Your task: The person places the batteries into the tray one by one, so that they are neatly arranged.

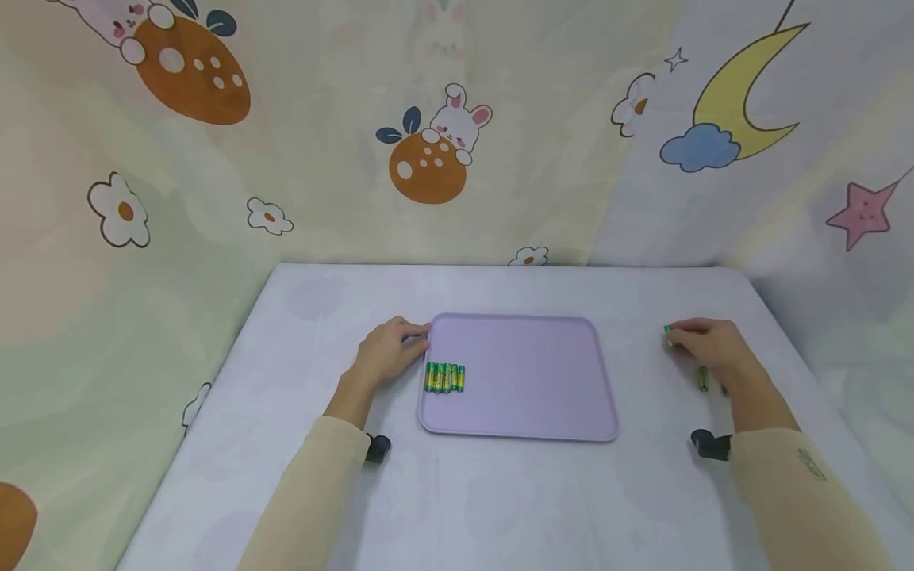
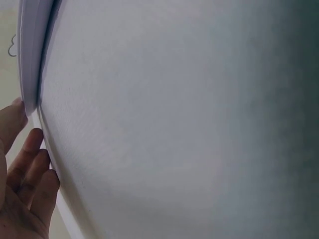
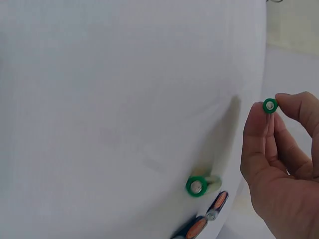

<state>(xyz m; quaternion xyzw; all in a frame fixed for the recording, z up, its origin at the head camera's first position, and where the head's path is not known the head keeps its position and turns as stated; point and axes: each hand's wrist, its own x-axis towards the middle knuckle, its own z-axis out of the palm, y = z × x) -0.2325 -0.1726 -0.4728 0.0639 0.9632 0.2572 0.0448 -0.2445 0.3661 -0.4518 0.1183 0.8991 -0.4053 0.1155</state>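
Note:
My right hand (image 1: 714, 345) pinches a small green battery (image 3: 269, 105) between thumb and fingertips, held above the table to the right of the tray. Its round end faces the right wrist camera. The fingertips of my left hand (image 1: 385, 349) touch the left rim of the lilac tray (image 1: 521, 381), and these fingers look fairly straight. Inside the tray, several green-and-gold batteries (image 1: 444, 377) lie side by side in a row against the left side. Another green battery (image 1: 703, 378) is on the table near my right wrist.
Beyond that battery, two dark blue and orange batteries (image 3: 197, 228) lie on the table, mostly hidden by the right wrist in the head view. A white cloth covers the table (image 1: 543, 500). Behind the table hangs a printed curtain (image 1: 321, 119).

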